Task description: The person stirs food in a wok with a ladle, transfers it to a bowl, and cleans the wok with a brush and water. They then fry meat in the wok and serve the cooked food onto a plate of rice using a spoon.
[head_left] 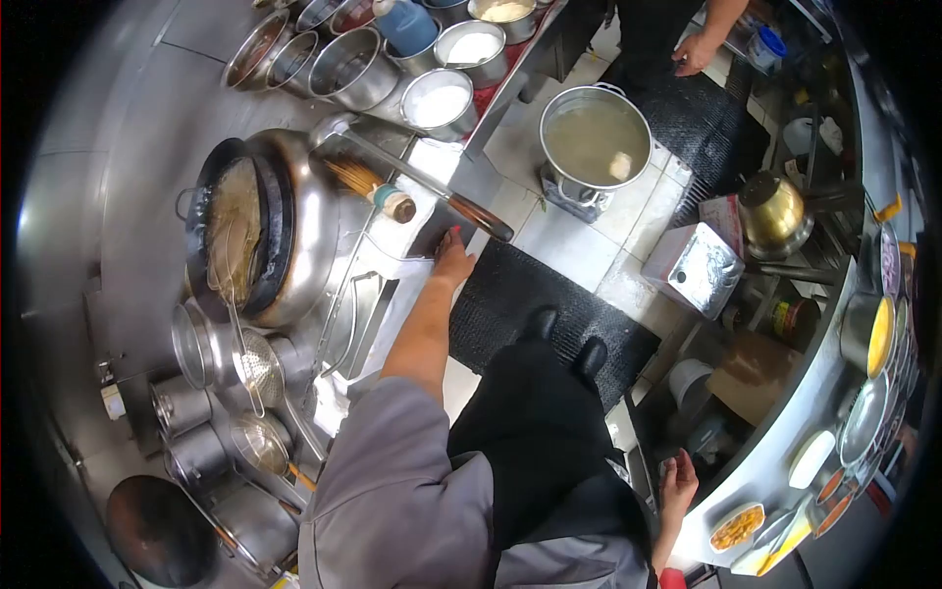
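Note:
My left hand [454, 263] reaches to the front edge of the stove, just below the wooden handle of a long ladle [417, 175]. Its fingers are bent together against the dark front panel; what they grip is hidden. Near it lies a bamboo brush [368, 188] with a wrapped handle. Further left, a wok [279, 226] on the round burner holds bubbling oil, with a wire skimmer [232, 280] dipping into it. My right hand [676, 486] hangs beside the right counter, holding nothing, its fingers loosely curled and apart.
A large pot of cloudy liquid [589, 137] stands on a low floor burner ahead. Steel bowls [345, 69] line the back left. Black rubber mats [549, 314] cover the tiles. The right counter [785, 422] bears food dishes. Another person's hand [697, 54] shows at the top.

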Tool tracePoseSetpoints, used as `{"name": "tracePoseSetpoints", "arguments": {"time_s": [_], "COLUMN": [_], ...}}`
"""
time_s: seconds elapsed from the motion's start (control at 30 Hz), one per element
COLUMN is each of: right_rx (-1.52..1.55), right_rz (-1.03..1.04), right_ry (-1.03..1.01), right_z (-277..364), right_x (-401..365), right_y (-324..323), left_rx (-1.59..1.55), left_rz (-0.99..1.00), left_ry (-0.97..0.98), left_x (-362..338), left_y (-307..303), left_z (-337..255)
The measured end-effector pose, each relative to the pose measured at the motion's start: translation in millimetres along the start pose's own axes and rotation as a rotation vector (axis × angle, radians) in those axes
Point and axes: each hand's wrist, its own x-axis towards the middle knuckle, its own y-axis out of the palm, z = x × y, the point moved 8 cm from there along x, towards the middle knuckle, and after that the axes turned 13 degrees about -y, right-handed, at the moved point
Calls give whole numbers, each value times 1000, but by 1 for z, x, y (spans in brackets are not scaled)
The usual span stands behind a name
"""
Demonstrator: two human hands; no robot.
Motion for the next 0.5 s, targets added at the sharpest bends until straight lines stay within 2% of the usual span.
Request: {"name": "tracePoseSetpoints", "arguments": {"time_s": [0.07, 0.13, 0.2, 0.3, 0.33, 0.37, 0.4, 0.43, 0.47, 0.5], "right_rx": [-18, -11, 10, -116, -129, -168, -224, -268, -190, -245], "right_rz": [-19, 5, 25, -23, 5, -6, -5, -100, -197, -217], "right_ry": [-58, -31, 104, -146, -139, -141, -67, -212, -200, -180], "right_z": [-11, -17, 2, 26, 29, 38, 85, 87, 102, 112], "right_x": [-5, -7, -12, -9, -8, -12, -11, -15, -20, -25], "right_y": [2, 7, 9, 15, 18, 15, 4, -5, -20, -33], "left_rx": [56, 90, 93, 115, 201, 176, 226, -154, -8, 141], "left_rz": [-4, 3, 33, 22, 9, -28, -11, 140, -43, -240], "left_ry": [-9, -38, -47, 62, 78, 200, 158, 214, 283, 323], "left_x": [-2, -3, 3, 32, 35, 52, 59, 18, 18, 16], "left_y": [0, -3, 0, 27, 25, 38, 39, 10, 8, 7], "left_z": [-4, -2, 4, 32, 36, 50, 53, 5, 6, 9]}}
